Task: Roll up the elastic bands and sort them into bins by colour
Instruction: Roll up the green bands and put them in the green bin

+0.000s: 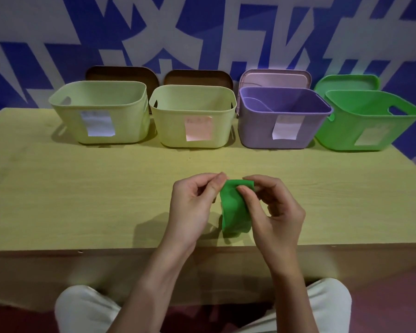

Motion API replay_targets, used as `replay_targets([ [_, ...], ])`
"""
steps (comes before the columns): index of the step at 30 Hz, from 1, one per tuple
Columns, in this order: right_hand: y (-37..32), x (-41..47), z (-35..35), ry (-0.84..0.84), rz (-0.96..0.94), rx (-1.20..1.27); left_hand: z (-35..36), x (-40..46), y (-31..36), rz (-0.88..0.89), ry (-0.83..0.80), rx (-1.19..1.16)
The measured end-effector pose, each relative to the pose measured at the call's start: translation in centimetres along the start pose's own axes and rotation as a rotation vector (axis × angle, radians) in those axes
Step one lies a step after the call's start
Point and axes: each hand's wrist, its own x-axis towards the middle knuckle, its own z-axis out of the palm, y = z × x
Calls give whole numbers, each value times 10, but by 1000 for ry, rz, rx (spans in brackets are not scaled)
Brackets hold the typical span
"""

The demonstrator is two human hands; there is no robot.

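A green elastic band (233, 207) hangs between my two hands above the front middle of the table. My left hand (195, 203) pinches its top left corner with thumb and fingers. My right hand (271, 207) pinches the top right edge, thumb on the front of the band. The band's lower end droops onto the table top. Four bins stand in a row at the back: a pale yellow bin (99, 111), a second pale yellow bin (192, 116), a purple bin (281, 118) and a green bin (368, 121).
Each bin has a paper label on its front. Lids lean against the blue and white wall behind them: two brown lids (123, 74), a pink lid (274, 79) and a green lid (346, 82). The wooden table (82, 188) ends just above my knees.
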Motion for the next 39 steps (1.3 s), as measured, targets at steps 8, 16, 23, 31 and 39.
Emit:
replay_targets([
  [8, 4, -1, 1, 75, 58, 25, -4, -2, -1, 65, -104, 84],
  [16, -1, -6, 2, -45, 107, 88, -6, -3, -3, 13, -51, -29],
  [23, 2, -6, 2, -83, 66, 43, -5, -3, -8, 51, -12, -12],
  [31, 7, -5, -2, -56, 132, 118, -4, 2, -26, 139, -31, 248],
  [39, 14, -5, -6, -63, 250, 177, -7, 5, -31, 310, -180, 466],
])
